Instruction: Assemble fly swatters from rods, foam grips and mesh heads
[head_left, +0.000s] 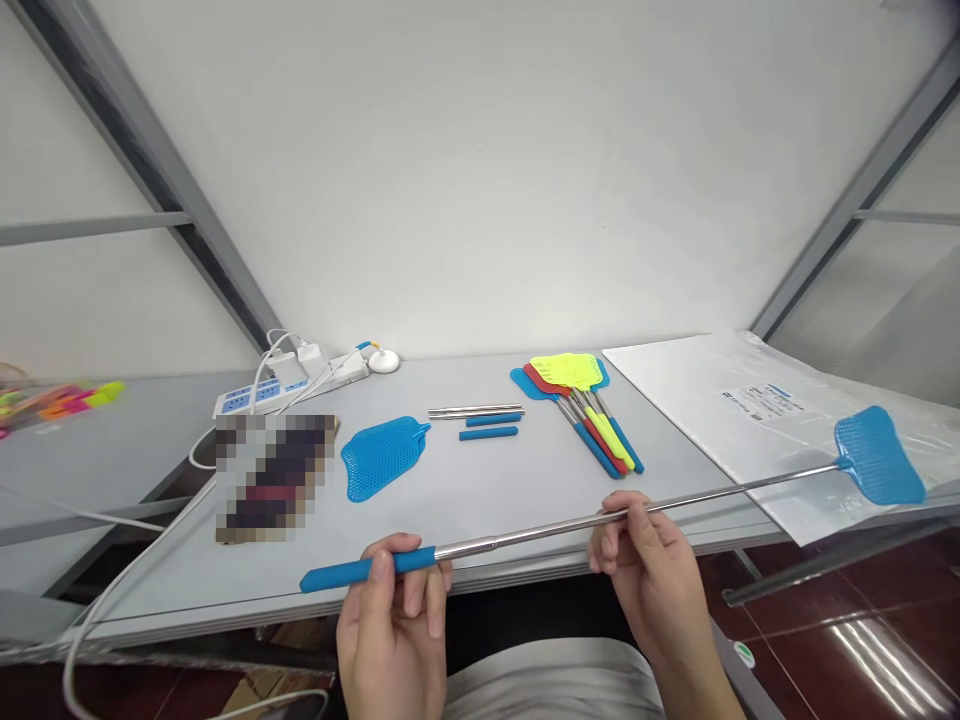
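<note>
An extended telescopic fly swatter (551,533) spans both hands above the table's front edge, its blue head at the right end. My left hand (397,620) is closed on its blue handle. Further along, my right hand (649,560) pinches the metal rod between thumb and fingers. Beyond my left hand lies a loose blue swatter head (384,457). Metal rods (476,410) and two blue handle sleeves (488,433) rest beside it. Farther back, several swatters in blue, red and yellow (566,371) are piled with handles toward me.
A power strip (240,398) with plugs and white cables stands at the back left, near a blurred-out phone-like object (277,480). White plastic packaging (697,420) covers the right side. Grey metal frame posts (817,230) rise at both sides. Colourful items (67,402) lie far left.
</note>
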